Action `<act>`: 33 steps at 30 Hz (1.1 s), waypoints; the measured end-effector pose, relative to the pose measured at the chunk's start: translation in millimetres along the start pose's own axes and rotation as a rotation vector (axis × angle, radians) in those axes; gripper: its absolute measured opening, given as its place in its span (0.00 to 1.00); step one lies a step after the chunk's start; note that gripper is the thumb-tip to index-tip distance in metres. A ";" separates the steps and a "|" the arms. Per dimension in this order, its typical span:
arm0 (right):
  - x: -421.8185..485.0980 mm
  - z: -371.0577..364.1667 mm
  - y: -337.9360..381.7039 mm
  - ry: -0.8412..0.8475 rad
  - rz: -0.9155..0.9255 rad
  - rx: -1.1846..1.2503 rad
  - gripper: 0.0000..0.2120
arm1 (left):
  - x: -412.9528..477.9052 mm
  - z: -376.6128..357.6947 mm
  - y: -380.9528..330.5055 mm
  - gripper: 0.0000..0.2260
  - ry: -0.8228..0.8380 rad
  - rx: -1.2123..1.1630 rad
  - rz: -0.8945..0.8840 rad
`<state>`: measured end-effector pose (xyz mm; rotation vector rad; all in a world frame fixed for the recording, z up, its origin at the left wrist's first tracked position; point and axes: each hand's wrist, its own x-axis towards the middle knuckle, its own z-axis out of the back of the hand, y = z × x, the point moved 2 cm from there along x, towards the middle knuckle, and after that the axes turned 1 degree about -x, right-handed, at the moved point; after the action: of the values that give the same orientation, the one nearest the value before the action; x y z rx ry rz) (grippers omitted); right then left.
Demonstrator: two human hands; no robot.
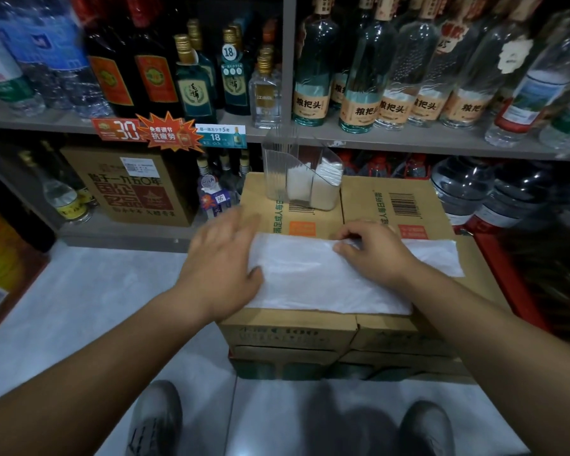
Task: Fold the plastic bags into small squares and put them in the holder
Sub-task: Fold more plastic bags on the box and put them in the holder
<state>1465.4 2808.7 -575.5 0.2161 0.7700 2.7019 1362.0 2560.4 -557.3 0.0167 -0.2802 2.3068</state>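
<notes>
Your white plastic bag [310,284] lies flat as a long strip across the top of the cardboard boxes [310,327] in front of you. Your left hand [221,268] rests open at the bag's left end, fingers spread and blurred, thumb on the plastic. Your right hand [375,255] sits on the bag's far edge, fingers curled and pinching that edge. The clear holder [277,172] stands behind the bag on the boxes, apart from it, with folded white bags [329,172] inside.
</notes>
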 end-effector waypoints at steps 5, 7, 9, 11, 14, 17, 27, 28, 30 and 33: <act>-13.4 2.9 23.1 -0.078 -0.063 -0.311 0.19 | 12.9 -35.2 -18.4 0.34 0.307 0.044 -0.164; -25.4 -5.3 31.1 0.026 -0.017 -0.340 0.25 | 10.8 -44.2 -18.8 0.39 0.339 0.076 -0.159; -38.2 -16.2 26.5 0.177 -0.023 -0.373 0.30 | 8.8 -48.0 -16.6 0.42 0.334 0.092 -0.156; -46.7 -18.8 9.2 0.282 -0.062 -0.396 0.33 | 7.8 -49.8 -14.2 0.42 0.317 0.104 -0.149; -51.2 -5.9 -19.4 0.308 -0.087 -0.452 0.32 | 7.1 -52.1 -12.8 0.41 0.300 0.107 -0.140; -52.5 7.9 -42.8 0.313 -0.143 -0.485 0.33 | 7.7 -53.3 -11.9 0.41 0.292 0.105 -0.138; -74.3 11.7 17.6 0.127 0.317 -0.262 0.24 | 6.6 -41.9 -1.1 0.27 0.181 -0.365 -0.108; -75.4 8.0 17.7 0.163 0.326 -0.286 0.23 | 5.1 -38.5 1.0 0.25 0.116 -0.398 -0.129; -75.8 3.9 13.6 0.197 0.323 -0.302 0.21 | 1.4 -32.5 2.3 0.23 0.001 -0.302 -0.243; -75.8 2.4 11.7 0.193 0.350 -0.319 0.15 | -5.7 -25.4 -3.2 0.22 -0.013 -0.204 -0.406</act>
<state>1533.9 2774.2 -571.5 0.0123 0.3626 3.1639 1370.2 2563.6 -582.1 -0.0135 -0.4714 1.8686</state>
